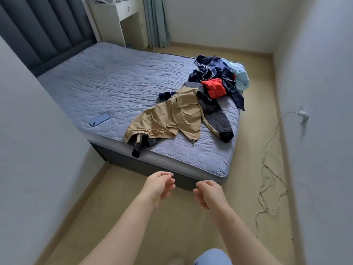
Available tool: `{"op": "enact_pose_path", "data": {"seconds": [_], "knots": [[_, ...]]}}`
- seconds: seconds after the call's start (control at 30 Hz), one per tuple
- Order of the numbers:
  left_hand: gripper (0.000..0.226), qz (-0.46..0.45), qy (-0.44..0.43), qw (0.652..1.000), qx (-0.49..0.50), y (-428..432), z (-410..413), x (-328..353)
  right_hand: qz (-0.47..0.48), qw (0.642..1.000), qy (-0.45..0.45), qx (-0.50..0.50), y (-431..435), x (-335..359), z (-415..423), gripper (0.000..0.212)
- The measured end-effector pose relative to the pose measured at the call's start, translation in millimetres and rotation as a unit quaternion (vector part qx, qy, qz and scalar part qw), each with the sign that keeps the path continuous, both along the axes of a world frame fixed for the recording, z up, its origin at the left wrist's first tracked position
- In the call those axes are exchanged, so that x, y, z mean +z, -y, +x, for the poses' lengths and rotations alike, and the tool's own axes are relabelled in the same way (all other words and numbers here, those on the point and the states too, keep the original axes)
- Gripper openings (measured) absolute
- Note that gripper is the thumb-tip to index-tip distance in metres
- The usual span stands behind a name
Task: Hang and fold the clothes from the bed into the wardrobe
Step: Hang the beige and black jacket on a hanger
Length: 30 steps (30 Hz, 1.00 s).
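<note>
1. Left grip: fingers loosely curled, relaxed, holding nothing. It hangs over the floor just short of the foot of the bed.
2. Right grip: fingers likewise slack and half-curled, holding nothing. It sits beside my left grip without touching it.
3. Bed: a lavender-blue quilted mattress stitched in hexagons, set on a dark base, with a dark grey padded headboard in vertical channels.
4. Tan and grey woven jacket: spread flat and rumpled near the foot of the mattress. One dark-cuffed sleeve droops over the near edge, and the other lies toward the right edge.
5. Heap of navy garments with white piping: bunched at the far right corner of the mattress, touching the jacket's collar end.
6. Crumpled red garment: lies on top of the navy heap.
7. Pale blue soft garment: lies at the right edge of the heap, at the mattress edge.
8. Flat blue rectangular phone: lies on the mattress near its left edge, well apart from the clothes.
9. Thin pale cable: looped loosely over the beige floor to the right of the bed.
10. The wardrobe is not in view.
</note>
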<state>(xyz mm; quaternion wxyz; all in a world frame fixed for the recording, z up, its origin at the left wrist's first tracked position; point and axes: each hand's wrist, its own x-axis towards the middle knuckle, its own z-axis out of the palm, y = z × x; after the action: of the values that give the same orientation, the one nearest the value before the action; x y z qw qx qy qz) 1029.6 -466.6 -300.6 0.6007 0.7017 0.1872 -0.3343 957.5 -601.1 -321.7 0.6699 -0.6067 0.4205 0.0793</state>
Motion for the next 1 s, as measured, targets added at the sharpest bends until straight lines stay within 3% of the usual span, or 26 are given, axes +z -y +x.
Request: {"op": "enact_pose_path", "data": {"seconds": [0.17,0.53,1.0], "knots": [[0.018,0.006,-0.023,0.999,0.024,45,41,-17,0.007,1.0,-0.018,-0.001,44,-9,40,0.008],[0.015,0.024,-0.077,0.991,0.11,186,139,-40,-0.021,0.992,-0.056,0.107,199,-26,162,0.012],[0.018,0.089,-0.152,0.971,0.161,227,262,-85,0.009,0.973,-0.143,0.182,236,-69,308,0.009]]}}
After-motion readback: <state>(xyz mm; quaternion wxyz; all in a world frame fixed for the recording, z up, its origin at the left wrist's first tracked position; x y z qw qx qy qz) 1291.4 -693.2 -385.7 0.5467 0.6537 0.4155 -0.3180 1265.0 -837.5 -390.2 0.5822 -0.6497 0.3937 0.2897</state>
